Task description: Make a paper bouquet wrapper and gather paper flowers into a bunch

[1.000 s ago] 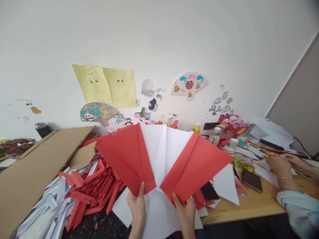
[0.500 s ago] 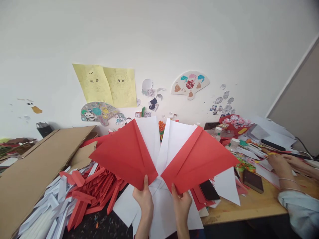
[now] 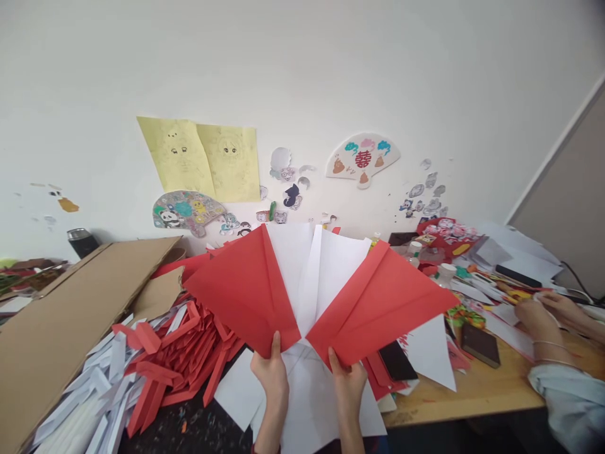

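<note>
My left hand [image 3: 271, 372] is closed on the lower corner of a red paper sheet [image 3: 241, 290], thumb on its front. My right hand [image 3: 348, 381] pinches the lower corner of another red paper sheet [image 3: 378, 302] the same way. Both sheets have a crease and a narrow folded strip along the inner side. Between them, a left white sheet [image 3: 285, 252] and a right white sheet [image 3: 338, 261] spread upward like a fan, their upper parts overlapping. My fingers behind the paper are hidden. More white paper [image 3: 307, 391] lies below, between my wrists.
At left, red folded strips [image 3: 189, 353] and white folded strips [image 3: 106, 378] lie heaped beside a large cardboard sheet [image 3: 85, 296]. At right, a co-worker's hands [image 3: 543, 318] are over the cluttered wooden table [image 3: 444, 403]. Bottles [image 3: 444, 275] and a dark box [image 3: 479, 345] stand nearby.
The left red sheet has swung inward to the right, and the gap between the two white sheets has closed. The right sheet shifted slightly right. The co-worker's hands moved a little.
</note>
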`<move>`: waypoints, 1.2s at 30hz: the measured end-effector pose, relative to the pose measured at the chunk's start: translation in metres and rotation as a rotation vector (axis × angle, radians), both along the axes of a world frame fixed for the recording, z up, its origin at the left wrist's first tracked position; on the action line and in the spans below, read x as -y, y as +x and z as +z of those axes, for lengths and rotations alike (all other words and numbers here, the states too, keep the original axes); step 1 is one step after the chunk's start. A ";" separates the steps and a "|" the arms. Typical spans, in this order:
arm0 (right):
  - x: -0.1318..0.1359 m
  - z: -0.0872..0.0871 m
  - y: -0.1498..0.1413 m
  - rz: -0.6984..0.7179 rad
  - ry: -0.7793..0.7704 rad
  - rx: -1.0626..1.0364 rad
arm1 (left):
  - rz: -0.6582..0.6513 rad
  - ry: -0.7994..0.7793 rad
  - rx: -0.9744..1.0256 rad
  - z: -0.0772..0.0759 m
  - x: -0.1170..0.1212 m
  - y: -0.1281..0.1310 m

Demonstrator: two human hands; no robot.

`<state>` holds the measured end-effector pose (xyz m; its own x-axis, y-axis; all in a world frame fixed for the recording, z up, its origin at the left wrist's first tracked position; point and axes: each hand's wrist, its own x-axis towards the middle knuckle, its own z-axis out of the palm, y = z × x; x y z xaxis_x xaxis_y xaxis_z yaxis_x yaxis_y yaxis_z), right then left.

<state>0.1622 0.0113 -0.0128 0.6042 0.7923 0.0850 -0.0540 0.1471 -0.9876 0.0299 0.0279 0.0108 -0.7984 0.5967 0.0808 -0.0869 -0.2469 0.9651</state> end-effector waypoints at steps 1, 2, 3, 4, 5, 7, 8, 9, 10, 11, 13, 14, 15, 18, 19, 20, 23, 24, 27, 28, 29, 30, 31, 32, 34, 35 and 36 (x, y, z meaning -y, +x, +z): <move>0.000 0.000 0.001 -0.002 -0.008 0.002 | -0.001 -0.002 0.001 -0.001 0.000 0.000; 0.000 0.000 0.001 -0.003 -0.015 0.004 | -0.001 -0.002 0.001 -0.001 0.001 0.000; 0.000 0.000 0.002 -0.004 -0.021 0.008 | -0.002 -0.002 0.000 -0.002 0.001 0.000; 0.001 0.001 0.002 -0.008 -0.022 0.013 | -0.004 -0.002 0.000 -0.002 0.001 0.000; 0.002 0.002 0.002 -0.014 -0.020 0.021 | -0.007 -0.002 0.000 -0.002 0.002 0.000; 0.003 0.004 0.003 -0.020 -0.016 0.038 | -0.013 -0.005 0.005 -0.002 0.003 0.000; 0.004 0.005 0.003 -0.019 -0.017 0.043 | -0.017 -0.007 0.009 -0.002 0.004 0.000; 0.005 0.005 0.004 -0.014 -0.018 0.045 | -0.021 -0.008 0.012 -0.002 0.005 -0.001; 0.005 0.005 0.004 -0.005 -0.023 0.048 | -0.025 -0.009 0.015 -0.002 0.006 -0.002; 0.006 0.005 0.005 0.006 -0.028 0.053 | -0.029 -0.010 0.017 -0.002 0.007 -0.003; 0.008 0.002 0.006 0.021 -0.029 0.080 | -0.039 -0.013 0.019 -0.003 0.010 -0.006; 0.009 0.001 0.007 0.029 -0.026 0.102 | -0.046 -0.018 0.021 -0.002 0.011 -0.008; 0.010 0.000 0.008 0.032 -0.021 0.125 | -0.056 -0.024 0.023 -0.002 0.013 -0.010; 0.014 0.000 0.010 0.048 -0.036 0.182 | -0.099 -0.046 0.036 0.000 0.020 -0.014; 0.016 0.001 0.011 0.054 -0.054 0.194 | -0.116 -0.050 0.038 0.000 0.022 -0.015; 0.018 0.002 0.011 0.061 -0.077 0.205 | -0.131 -0.053 0.042 0.001 0.025 -0.016; 0.025 0.008 0.016 0.083 -0.149 0.220 | -0.178 -0.063 0.078 0.000 0.033 -0.019; 0.028 0.010 0.017 0.094 -0.169 0.225 | -0.198 -0.072 0.093 -0.002 0.036 -0.020; 0.039 0.012 0.023 0.133 -0.221 0.255 | -0.282 -0.118 0.118 -0.008 0.047 -0.025; 0.043 0.011 0.025 0.147 -0.240 0.266 | -0.314 -0.138 0.119 -0.010 0.051 -0.026; 0.046 0.010 0.026 0.162 -0.264 0.275 | -0.341 -0.161 0.124 -0.012 0.055 -0.028; 0.050 0.007 0.028 0.177 -0.288 0.283 | -0.368 -0.186 0.130 -0.014 0.058 -0.029; 0.052 0.004 0.029 0.193 -0.314 0.291 | -0.393 -0.207 0.136 -0.015 0.062 -0.031; 0.055 0.001 0.029 0.205 -0.336 0.303 | -0.417 -0.227 0.136 -0.016 0.065 -0.032; 0.058 -0.006 0.030 0.224 -0.369 0.339 | -0.462 -0.265 0.098 -0.017 0.070 -0.035; 0.059 -0.008 0.030 0.230 -0.379 0.361 | -0.483 -0.281 0.055 -0.017 0.072 -0.036; 0.060 -0.010 0.031 0.233 -0.382 0.382 | -0.494 -0.299 0.002 -0.018 0.074 -0.038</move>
<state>0.1928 -0.0484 -0.0228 0.3929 0.9179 -0.0550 0.3284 -0.1959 -0.9240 -0.0083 -0.0459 -0.0070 -0.4188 0.8956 -0.1499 -0.1248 0.1068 0.9864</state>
